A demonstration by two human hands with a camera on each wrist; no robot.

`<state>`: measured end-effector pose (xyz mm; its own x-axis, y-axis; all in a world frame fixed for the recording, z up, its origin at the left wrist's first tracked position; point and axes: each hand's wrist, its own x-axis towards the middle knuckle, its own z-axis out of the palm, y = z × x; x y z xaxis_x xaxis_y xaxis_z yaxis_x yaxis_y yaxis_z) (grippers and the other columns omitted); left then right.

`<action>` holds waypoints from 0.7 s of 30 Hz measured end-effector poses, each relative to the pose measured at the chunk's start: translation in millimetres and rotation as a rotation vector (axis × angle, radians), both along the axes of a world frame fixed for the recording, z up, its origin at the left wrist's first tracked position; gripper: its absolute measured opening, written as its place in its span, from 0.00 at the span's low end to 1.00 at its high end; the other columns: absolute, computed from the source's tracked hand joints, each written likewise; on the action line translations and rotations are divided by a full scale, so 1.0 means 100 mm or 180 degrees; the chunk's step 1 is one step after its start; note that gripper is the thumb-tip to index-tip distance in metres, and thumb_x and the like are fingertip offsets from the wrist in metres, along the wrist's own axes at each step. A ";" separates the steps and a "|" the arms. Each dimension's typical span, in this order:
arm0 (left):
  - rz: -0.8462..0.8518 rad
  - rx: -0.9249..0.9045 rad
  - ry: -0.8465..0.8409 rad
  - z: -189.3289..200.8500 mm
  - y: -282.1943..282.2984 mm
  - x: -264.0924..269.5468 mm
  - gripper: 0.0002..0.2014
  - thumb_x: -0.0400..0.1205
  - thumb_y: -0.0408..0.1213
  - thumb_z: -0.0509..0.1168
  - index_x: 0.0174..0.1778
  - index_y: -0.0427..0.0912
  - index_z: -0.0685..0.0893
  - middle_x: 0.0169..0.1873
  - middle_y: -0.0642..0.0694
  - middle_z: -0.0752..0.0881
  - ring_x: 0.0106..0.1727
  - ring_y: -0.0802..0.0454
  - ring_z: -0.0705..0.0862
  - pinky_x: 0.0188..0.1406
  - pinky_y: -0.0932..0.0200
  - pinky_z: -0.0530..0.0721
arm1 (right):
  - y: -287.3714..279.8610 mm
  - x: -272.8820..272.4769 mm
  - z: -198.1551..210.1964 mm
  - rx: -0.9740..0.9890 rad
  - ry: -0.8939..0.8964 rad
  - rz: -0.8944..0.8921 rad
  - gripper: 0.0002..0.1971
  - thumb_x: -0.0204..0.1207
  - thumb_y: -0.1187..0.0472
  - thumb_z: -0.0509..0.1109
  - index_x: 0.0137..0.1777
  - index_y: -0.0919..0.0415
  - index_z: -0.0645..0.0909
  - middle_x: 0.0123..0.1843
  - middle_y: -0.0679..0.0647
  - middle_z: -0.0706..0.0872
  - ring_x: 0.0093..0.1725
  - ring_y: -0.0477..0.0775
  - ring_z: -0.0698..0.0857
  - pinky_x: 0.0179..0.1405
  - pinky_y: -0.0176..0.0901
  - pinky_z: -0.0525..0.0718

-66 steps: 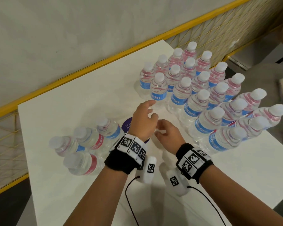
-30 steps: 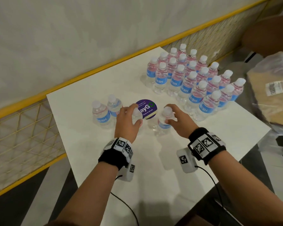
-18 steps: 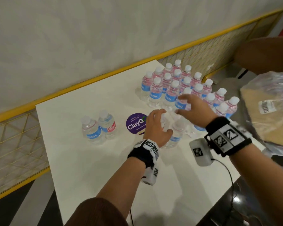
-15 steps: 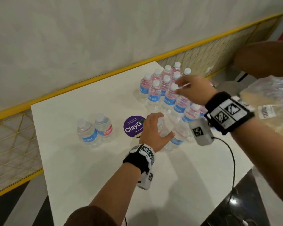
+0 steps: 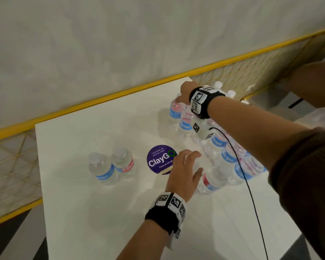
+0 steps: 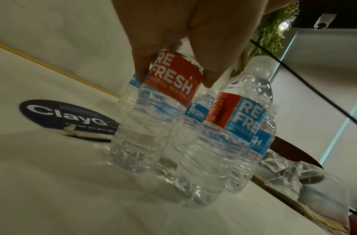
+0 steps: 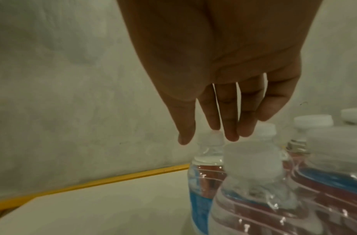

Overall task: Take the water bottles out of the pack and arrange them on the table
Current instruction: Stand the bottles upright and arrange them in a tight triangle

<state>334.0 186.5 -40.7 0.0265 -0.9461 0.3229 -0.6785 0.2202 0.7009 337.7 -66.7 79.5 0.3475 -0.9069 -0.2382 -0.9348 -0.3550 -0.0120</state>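
The left hand [image 6: 185, 31] grips a near bottle [image 6: 153, 114]; the right hand [image 7: 223, 79], fingers loose and empty, should clasp the far bottle's cap [image 7: 210, 138] squarely.

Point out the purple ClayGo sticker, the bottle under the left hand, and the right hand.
ClayGo sticker [image 5: 159, 161]: head view, printed face.
Bottle under the left hand [image 6: 171, 79]: left wrist view, red label.
Right hand [image 7: 223, 98]: right wrist view, base of the fingers.
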 end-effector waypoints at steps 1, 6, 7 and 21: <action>-0.0003 -0.0009 0.0050 0.00 -0.01 0.00 0.20 0.80 0.40 0.65 0.64 0.55 0.64 0.63 0.45 0.74 0.64 0.47 0.74 0.65 0.57 0.76 | -0.03 0.03 -0.01 -0.0001 0.0071 -0.0046 0.22 0.75 0.43 0.69 0.47 0.66 0.80 0.43 0.58 0.80 0.43 0.63 0.81 0.44 0.48 0.80; -0.0052 0.0053 0.0163 -0.01 -0.01 0.02 0.21 0.80 0.38 0.66 0.64 0.55 0.64 0.64 0.46 0.72 0.64 0.47 0.73 0.63 0.58 0.74 | -0.14 0.13 0.02 -0.0030 0.0449 0.0042 0.21 0.76 0.48 0.70 0.58 0.65 0.82 0.52 0.58 0.82 0.57 0.64 0.83 0.49 0.47 0.82; -0.0061 0.0058 0.0168 -0.01 -0.01 0.02 0.21 0.80 0.38 0.66 0.64 0.55 0.64 0.64 0.46 0.72 0.64 0.47 0.72 0.64 0.58 0.74 | -0.17 0.14 0.00 -0.0058 0.0515 0.0073 0.21 0.74 0.48 0.72 0.60 0.62 0.82 0.56 0.57 0.84 0.58 0.62 0.84 0.53 0.50 0.84; -0.0074 0.0126 0.0218 -0.01 0.00 0.01 0.22 0.80 0.38 0.66 0.64 0.57 0.63 0.65 0.47 0.72 0.64 0.48 0.72 0.59 0.56 0.78 | -0.19 0.11 0.01 -0.0075 0.0496 0.0172 0.19 0.74 0.62 0.74 0.65 0.64 0.82 0.64 0.59 0.84 0.64 0.60 0.82 0.58 0.47 0.80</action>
<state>335.2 186.4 -41.6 0.0249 -0.9587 0.2834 -0.6237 0.2066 0.7539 348.7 -85.4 80.7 0.3564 -0.8939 -0.2719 -0.9042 -0.4033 0.1406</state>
